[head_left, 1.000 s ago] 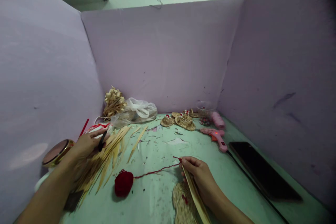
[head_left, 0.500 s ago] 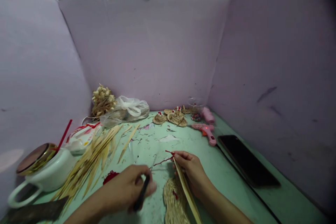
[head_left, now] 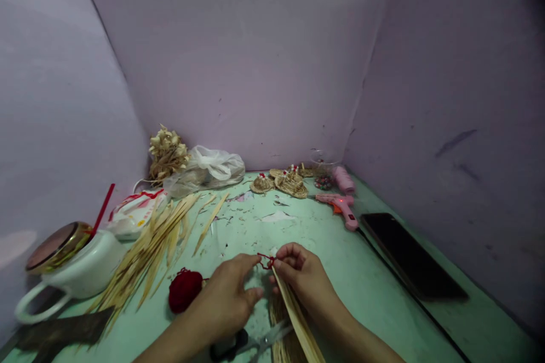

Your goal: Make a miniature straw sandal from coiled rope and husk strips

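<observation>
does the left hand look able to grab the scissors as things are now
Probably yes: the scissors lie just on the near side of the left hand, its thumb and index finger apart, and nothing seems to block the handles. Only the blades reach toward the straw in the right hand.

Both forearms are bare and slant inward from the lower edge, the left forearm [head_left: 179, 333] rising rightward and the right forearm [head_left: 361, 329] leftward. The left hand [head_left: 230, 292] lies back upward, fingers stretched toward the other, its thumb [head_left: 254, 296] held apart below the index finger. The right hand [head_left: 304, 275] pinches with thumb and index finger, the remaining fingers bent. The hands are close together, just short of meeting.
</observation>
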`<state>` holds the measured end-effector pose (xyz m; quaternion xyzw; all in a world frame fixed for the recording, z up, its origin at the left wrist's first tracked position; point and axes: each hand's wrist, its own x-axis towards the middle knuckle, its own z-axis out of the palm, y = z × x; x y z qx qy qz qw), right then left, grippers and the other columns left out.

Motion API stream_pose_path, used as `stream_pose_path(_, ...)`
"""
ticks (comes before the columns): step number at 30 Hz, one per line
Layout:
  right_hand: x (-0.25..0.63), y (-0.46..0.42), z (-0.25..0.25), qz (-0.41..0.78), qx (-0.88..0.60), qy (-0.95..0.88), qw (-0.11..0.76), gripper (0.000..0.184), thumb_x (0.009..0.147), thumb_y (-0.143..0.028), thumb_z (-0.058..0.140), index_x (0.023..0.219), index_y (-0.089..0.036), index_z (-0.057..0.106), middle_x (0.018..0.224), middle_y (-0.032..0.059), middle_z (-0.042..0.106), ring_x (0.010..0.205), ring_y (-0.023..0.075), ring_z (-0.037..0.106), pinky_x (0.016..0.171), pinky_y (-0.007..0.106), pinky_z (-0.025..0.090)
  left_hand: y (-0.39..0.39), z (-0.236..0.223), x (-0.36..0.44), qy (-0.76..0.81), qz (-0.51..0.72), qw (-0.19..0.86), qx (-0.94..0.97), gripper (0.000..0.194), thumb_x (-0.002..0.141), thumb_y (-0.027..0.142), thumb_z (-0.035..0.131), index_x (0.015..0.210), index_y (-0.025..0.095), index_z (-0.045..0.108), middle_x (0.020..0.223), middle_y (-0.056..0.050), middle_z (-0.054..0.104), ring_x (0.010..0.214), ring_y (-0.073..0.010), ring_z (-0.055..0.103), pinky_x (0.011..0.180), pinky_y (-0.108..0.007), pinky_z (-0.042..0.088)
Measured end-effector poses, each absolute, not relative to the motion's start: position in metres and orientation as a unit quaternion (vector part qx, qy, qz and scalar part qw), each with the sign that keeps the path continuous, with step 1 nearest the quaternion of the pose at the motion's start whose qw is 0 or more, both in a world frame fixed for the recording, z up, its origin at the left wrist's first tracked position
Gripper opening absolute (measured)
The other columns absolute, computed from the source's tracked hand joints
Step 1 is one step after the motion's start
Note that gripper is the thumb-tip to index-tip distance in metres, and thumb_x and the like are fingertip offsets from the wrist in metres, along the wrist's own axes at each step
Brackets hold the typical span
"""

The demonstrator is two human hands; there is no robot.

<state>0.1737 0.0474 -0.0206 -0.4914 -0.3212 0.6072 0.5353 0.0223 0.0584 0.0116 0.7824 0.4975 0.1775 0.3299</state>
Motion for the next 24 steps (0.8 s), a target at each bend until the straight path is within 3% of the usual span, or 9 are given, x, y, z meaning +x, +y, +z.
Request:
stream_pose_path(3, 0.176, 0.047, -0.026, 0.581, -0.52, -0.36, 0.512, 0.014, 0.059, -0.022, 0.058, 0.068, -0.019, 0.047, 0.049, -0.0057, 0.053, 0.043, 0.0118, 0.054, 0.043, 0.023, 0.044, 0.065, -0.008, 0.029, 0.489, 0.17, 0.383, 0.765, 0.026, 0.064, 0.017, 0.049, 0.085, 0.017, 0.064, 0.078, -0.002, 0.063, 0.073, -0.0157, 0.054, 0.065, -0.024, 0.038)
stream_pose_path(6, 0.182, 0.046, -0.031, 0.492, -0.572, -0.455, 0.474, 0.006, 0.061, -0.016, 0.052, 0.066, -0.019, 0.052, 0.051, -0.0039, 0.056, 0.045, 0.0108, 0.053, 0.044, 0.021, 0.04, 0.069, -0.016, 0.03, 0.513, 0.178, 0.41, 0.733, 0.016, 0.066, 0.02, 0.046, 0.064, 0.014, 0.06, 0.056, 0.001, 0.053, 0.056, -0.0118, 0.046, 0.053, -0.022, 0.033)
stream_pose_path(10, 0.185, 0.045, -0.032, 0.429, -0.592, -0.519, 0.443, 0.008, 0.062, -0.015, 0.05, 0.065, -0.019, 0.056, 0.054, -0.0026, 0.058, 0.048, 0.0113, 0.053, 0.046, 0.021, 0.039, 0.073, -0.012, 0.03, 0.53, 0.212, 0.41, 0.712, 0.014, 0.066, 0.022, 0.048, 0.069, 0.015, 0.06, 0.057, 0.002, 0.051, 0.055, -0.0114, 0.044, 0.052, -0.022, 0.032)
stream_pose_path(14, 0.182, 0.046, -0.031, 0.452, -0.591, -0.484, 0.46, 0.004, 0.063, -0.018, 0.052, 0.066, -0.019, 0.055, 0.052, -0.0025, 0.058, 0.047, 0.0118, 0.053, 0.046, 0.022, 0.04, 0.066, -0.005, 0.033, 0.54, 0.201, 0.32, 0.752, 0.022, 0.064, 0.021, 0.054, 0.084, 0.019, 0.063, 0.079, -0.002, 0.057, 0.072, -0.015, 0.051, 0.065, -0.025, 0.037)
stream_pose_path(17, 0.181, 0.047, -0.031, 0.479, -0.582, -0.464, 0.466, 0.005, 0.063, -0.019, 0.052, 0.067, -0.019, 0.054, 0.052, -0.002, 0.059, 0.045, 0.0122, 0.053, 0.044, 0.022, 0.039, 0.063, -0.005, 0.034, 0.53, 0.186, 0.292, 0.774, 0.015, 0.068, 0.018, 0.048, 0.073, 0.018, 0.062, 0.081, -0.003, 0.056, 0.075, -0.0153, 0.051, 0.067, -0.026, 0.036)
stream_pose_path(20, 0.181, 0.046, -0.032, 0.465, -0.567, -0.488, 0.474, 0.007, 0.063, -0.018, 0.052, 0.068, -0.019, 0.057, 0.058, -0.0008, 0.062, 0.05, 0.0126, 0.054, 0.046, 0.022, 0.039, 0.066, -0.007, 0.033, 0.507, 0.196, 0.346, 0.765, 0.011, 0.068, 0.017, 0.046, 0.066, 0.016, 0.056, 0.072, -0.001, 0.055, 0.068, -0.0133, 0.049, 0.062, -0.025, 0.035)
stream_pose_path(24, 0.181, 0.043, -0.034, 0.429, -0.564, -0.528, 0.468, 0.012, 0.065, -0.015, 0.05, 0.07, -0.019, 0.06, 0.061, -0.0003, 0.063, 0.057, 0.0133, 0.055, 0.05, 0.022, 0.039, 0.071, -0.011, 0.034, 0.467, 0.243, 0.513, 0.678, 0.011, 0.07, 0.026, 0.046, 0.065, 0.017, 0.046, 0.052, 0.002, 0.051, 0.049, -0.0094, 0.04, 0.048, -0.022, 0.03)
